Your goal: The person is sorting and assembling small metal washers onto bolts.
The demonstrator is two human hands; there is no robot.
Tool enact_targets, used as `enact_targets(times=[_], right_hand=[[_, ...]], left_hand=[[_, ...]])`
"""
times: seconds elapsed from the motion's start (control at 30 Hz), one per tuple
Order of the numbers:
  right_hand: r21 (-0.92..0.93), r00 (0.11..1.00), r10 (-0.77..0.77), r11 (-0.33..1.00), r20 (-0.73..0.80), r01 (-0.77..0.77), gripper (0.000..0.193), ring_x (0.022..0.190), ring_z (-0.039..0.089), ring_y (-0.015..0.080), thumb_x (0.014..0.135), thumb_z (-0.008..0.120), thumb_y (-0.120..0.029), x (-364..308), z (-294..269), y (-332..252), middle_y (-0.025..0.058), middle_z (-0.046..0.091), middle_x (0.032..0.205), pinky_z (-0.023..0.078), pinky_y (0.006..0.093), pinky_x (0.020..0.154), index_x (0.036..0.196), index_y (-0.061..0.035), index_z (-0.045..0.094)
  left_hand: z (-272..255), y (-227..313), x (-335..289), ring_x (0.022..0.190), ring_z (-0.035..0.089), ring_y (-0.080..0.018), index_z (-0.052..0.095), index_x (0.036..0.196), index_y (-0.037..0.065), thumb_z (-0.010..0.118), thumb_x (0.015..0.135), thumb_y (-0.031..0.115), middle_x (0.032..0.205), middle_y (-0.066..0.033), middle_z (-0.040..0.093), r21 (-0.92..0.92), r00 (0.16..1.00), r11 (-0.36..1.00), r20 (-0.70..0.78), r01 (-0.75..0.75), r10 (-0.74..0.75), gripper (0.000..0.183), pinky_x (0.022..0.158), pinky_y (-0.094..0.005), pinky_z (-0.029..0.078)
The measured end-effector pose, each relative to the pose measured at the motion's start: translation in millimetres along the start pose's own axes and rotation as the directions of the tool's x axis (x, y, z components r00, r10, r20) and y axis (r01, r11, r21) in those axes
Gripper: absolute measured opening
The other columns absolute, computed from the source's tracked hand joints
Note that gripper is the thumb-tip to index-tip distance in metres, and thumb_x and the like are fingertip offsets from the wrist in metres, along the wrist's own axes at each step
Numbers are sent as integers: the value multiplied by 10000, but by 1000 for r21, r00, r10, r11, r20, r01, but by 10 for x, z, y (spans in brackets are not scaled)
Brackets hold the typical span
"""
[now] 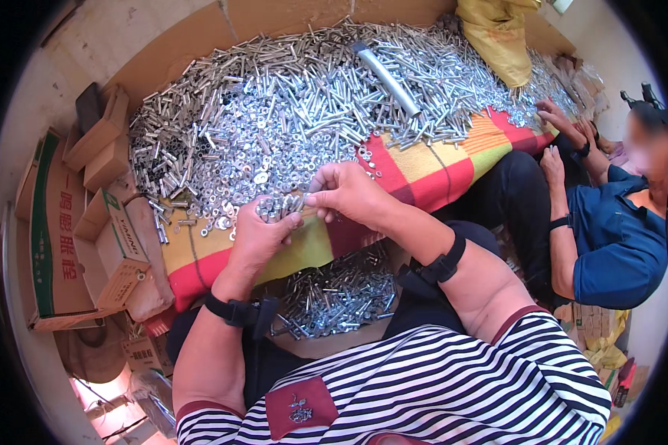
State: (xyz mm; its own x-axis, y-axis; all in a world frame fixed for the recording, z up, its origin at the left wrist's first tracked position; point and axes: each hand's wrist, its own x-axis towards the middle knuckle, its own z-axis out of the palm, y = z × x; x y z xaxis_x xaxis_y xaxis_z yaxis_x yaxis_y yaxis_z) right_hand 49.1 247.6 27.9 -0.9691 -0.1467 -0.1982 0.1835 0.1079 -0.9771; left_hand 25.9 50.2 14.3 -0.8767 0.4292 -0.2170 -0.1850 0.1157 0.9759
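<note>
Two edges bounded the room around the left hand (254, 231) and right hand (349, 191): just beyond them, the ragged front of a heap of bolts and washers (289, 126); just below, the near border of a checked cloth (416, 159). To the right hand's right, a bare strip of cloth gave open room, with a co-worker's hands (554, 169) well apart farther that way. Open cartons (58, 245) closed off the space left of the left hand, and a lower pile of bolts (334, 300) lay beneath both. The left hand, palm up and half curled, cradled a bundle of metal pieces (279, 208). From the right, the other hand bent thumb and forefinger close together at the bundle's end; whether they gripped a piece could not be told.
</note>
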Motion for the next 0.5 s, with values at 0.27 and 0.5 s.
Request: enact_targets(times=[0.27,0.5], right_hand=[[384,984,143,907,109,-174,85,612,629,111,856,661,-66,-39,20,25,59,641,745,522,210,552,869,-9,598],[561,951,139,780,277,-277,90,635,624,92,873,641,-77,20,-116,81,56,634,777,510,189,539,893,-14,580]], left_hand=[[-45,-74,38,525,524,-46,646,892,30,735,736,-9,684,9,615,212,933,910,25,-356,359,184,457,-202,407],[-46,44,118,668,589,-66,674,881,23,743,714,-15,765,-9,659,114,949,943,84,-313,305,184,605,-242,481]])
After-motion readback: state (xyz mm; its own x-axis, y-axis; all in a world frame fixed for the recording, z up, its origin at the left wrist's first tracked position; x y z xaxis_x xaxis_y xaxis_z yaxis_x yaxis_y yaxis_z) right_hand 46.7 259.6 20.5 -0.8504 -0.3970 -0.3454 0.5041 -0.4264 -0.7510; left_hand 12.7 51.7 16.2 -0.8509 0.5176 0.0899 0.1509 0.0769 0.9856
